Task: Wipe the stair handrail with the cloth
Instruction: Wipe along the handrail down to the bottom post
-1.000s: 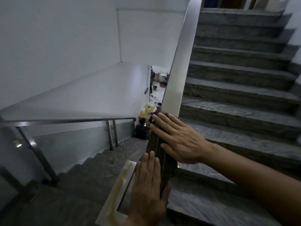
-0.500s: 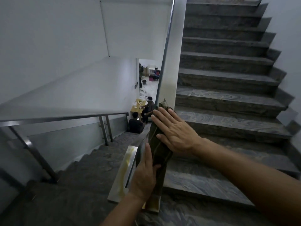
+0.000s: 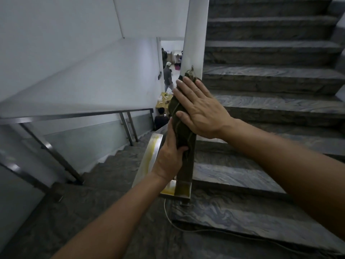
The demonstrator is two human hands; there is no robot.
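A flat steel handrail [image 3: 194, 34] rises from the landing up along the stairs, in the middle of the view. A dark olive cloth [image 3: 180, 126] is draped over its lower part. My right hand [image 3: 200, 109] lies flat on the cloth, fingers spread and pointing up the rail. My left hand [image 3: 169, 157] grips the cloth's lower end from the left side of the rail, thumb on top. The rail's foot [image 3: 184, 184] below my hands is bare metal.
Grey marbled steps [image 3: 270, 75] climb on the right. A second steel rail [image 3: 74, 114] with a glass panel runs down the lower flight on the left. People stand and sit at the bottom of the stairwell [image 3: 167, 75]. A white cable [image 3: 171, 221] lies on the landing.
My left hand went from flat beside the rail to gripping the cloth's lower end. My right hand stays flat on the cloth. The view has tilted down toward the landing.
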